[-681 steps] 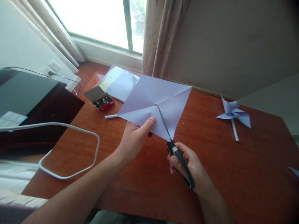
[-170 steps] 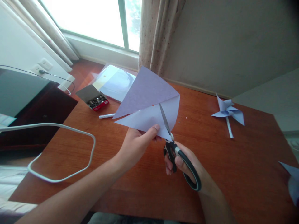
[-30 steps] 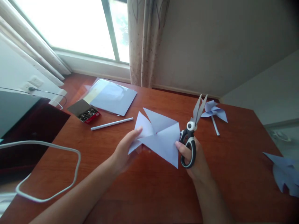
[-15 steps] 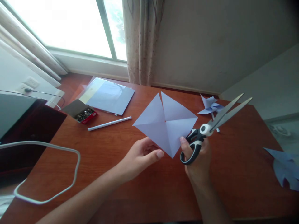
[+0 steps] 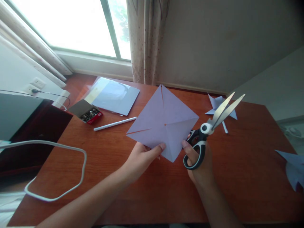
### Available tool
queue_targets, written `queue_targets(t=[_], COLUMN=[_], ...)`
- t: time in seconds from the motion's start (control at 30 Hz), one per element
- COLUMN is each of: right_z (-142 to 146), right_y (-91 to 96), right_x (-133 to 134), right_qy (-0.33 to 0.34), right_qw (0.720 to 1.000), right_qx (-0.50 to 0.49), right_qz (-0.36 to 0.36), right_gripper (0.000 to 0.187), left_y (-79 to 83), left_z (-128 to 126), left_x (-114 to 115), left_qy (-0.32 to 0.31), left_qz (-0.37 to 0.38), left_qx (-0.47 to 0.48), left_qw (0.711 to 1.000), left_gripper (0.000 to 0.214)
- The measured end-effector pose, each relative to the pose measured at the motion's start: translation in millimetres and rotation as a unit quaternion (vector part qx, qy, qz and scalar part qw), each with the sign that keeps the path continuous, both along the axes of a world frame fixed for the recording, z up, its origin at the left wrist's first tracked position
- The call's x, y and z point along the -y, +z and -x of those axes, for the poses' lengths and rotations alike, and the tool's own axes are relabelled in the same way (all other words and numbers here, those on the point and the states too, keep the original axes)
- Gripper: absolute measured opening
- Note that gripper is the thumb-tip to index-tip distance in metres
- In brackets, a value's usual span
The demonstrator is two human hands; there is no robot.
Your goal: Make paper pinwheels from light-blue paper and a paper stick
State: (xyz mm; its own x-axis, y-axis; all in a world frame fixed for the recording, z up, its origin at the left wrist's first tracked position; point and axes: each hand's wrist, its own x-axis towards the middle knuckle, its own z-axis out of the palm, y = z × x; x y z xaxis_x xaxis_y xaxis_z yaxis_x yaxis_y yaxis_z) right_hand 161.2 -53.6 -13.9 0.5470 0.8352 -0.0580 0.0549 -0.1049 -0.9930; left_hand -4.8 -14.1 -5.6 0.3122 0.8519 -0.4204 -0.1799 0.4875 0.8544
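Observation:
A square sheet of pale paper is held up above the desk, creased along its diagonals, with a small hole at its centre. Slits run inward from its top and left corners. My left hand pinches the lower left edge, thumb on top and fingers beneath. With my right hand I hold black-and-white scissors by the handles, and that thumb also touches the paper's lower right edge. The scissor blades are apart and point up and to the right, away from the sheet.
Left on the wooden desk lie a white paper stick, an opened small box of metal pieces, a stack of sheets and a white cable. Paper pinwheels stand at right: one with a stick, another at the edge.
My left hand has gone from beside the paper to gripping its lower left edge. The paper has turned, and a slit now shows at its left corner. The scissors stay in my right hand.

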Motion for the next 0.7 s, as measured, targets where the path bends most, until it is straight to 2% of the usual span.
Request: queue_targets(t=[0.37,0.53,0.7], right_z=[-2,0,-2], right_y=[1.3,7.0,8.5], right_x=[0,-2,0], right_qy=[0.017,0.070,0.123], right_qw=[0.999,0.996,0.992], right_qx=[-0.025,-0.049,-0.039], right_qz=[0.011,-0.010,-0.015], right_gripper=[0.023,0.019,0.026], left_y=[4.6,1.4,-0.3], left_z=[3,6,10], left_x=[-3,-7,-15], left_qy=[0.015,0.022,0.060], left_qz=[-0.027,-0.044,-0.058], left_qx=[-0.004,-0.032,-0.047], left_qw=[1.000,0.998,0.995], left_gripper=[0.028,0.025,0.026])
